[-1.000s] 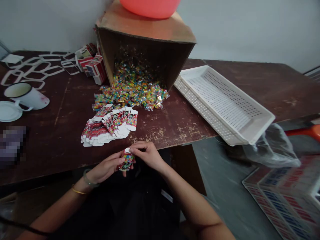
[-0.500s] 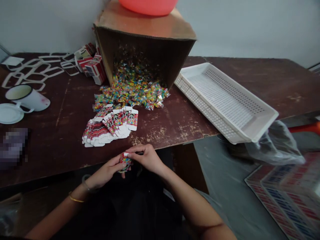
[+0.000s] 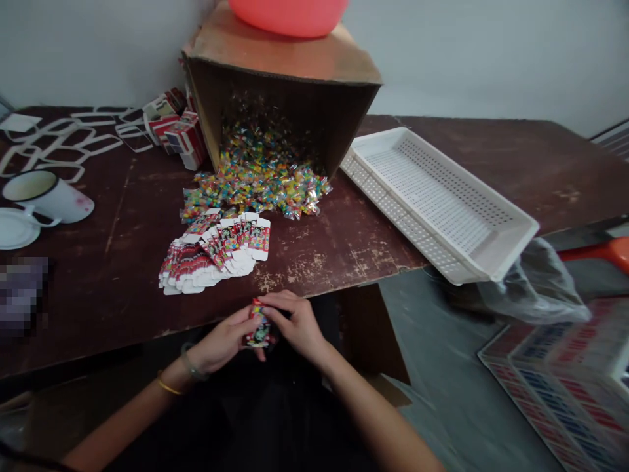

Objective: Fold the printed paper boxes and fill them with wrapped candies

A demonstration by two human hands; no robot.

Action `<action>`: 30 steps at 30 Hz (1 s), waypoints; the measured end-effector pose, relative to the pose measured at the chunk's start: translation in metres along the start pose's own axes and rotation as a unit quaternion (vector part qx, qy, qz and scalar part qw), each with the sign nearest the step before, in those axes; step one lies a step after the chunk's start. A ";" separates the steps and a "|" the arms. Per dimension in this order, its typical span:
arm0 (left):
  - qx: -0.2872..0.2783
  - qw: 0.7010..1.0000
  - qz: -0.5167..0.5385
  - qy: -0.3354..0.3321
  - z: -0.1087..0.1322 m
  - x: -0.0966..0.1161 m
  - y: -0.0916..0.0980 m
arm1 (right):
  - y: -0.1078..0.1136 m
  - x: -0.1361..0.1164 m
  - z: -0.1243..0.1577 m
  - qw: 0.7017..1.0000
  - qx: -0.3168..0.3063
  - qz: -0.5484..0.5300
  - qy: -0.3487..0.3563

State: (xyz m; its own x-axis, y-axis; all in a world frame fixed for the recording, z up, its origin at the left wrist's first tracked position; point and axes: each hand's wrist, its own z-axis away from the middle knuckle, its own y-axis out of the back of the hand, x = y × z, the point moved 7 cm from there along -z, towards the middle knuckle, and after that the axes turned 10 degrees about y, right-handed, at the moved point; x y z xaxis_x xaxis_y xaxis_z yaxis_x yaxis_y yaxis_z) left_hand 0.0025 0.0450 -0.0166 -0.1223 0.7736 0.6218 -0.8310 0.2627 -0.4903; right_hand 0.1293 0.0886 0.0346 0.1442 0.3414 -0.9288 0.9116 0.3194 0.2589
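Head view: left hand (image 3: 223, 341) and right hand (image 3: 297, 322) together pinch one small printed carton (image 3: 258, 326)

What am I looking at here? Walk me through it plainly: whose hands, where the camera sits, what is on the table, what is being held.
No machine here. These are one person's two bare hands, filmed by a camera on that person's head, looking forward and down. There is only this one view.

The left hand and the right hand meet just below the near edge of the table, both closed on one small printed box.

On the table, a fanned pile of flat, unfolded boxes lies in front of the hands. Behind it a big cardboard box lies on its side, spilling a heap of bright wrapped sweets. A white perforated tray sits to the right, overhanging the edge. To the far left are a white mug and white card cut-outs.
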 end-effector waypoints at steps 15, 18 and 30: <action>0.092 0.994 -0.043 -0.028 -0.003 0.034 0.034 | 0.007 0.092 -0.129 0.935 -0.185 0.280 0.113; 0.105 0.994 -0.019 -0.027 0.007 0.034 0.047 | 0.006 0.095 -0.133 0.928 -0.198 0.288 0.126; 0.111 0.992 0.050 -0.017 -0.031 0.009 0.029 | -0.014 0.016 -0.024 0.972 -0.037 0.202 0.113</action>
State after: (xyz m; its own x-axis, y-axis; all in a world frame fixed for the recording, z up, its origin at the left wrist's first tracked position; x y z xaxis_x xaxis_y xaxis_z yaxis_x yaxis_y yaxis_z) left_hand -0.0059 0.0775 -0.0447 -0.2249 0.7690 0.5984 -0.9127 0.0487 -0.4056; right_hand 0.1095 0.1104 0.0223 0.3884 0.6345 -0.6683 0.7669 0.1795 0.6162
